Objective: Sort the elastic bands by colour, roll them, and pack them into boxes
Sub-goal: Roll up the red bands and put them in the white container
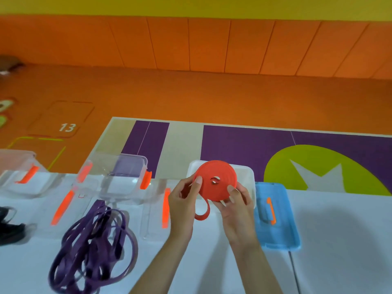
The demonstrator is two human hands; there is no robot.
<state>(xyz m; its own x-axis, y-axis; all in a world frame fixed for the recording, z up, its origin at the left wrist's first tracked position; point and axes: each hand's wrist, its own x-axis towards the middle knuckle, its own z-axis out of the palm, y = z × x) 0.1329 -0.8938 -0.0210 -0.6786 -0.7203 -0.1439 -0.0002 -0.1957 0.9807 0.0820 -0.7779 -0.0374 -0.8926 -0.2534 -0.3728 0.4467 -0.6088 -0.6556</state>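
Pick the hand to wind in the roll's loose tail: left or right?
Left, probably. The loose tail hangs under the orange roll beside the left hand; the right hand grips the roll's opposite edge and can steady it.

Three boxes (12, 166) (131, 164) (248, 172); two clear lids (63, 206) (153, 209), one blue lid (280, 230); one red roll (214, 172); one purple heap (91, 247); one black heap (10, 228).

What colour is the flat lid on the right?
The lid is light blue with an orange handle, seen in the head view.

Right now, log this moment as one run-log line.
step: roll; red roll: nearly wound, tail loose, held near white box; left hand: grips its edge; right hand: grips its edge; purple bands: loose on table
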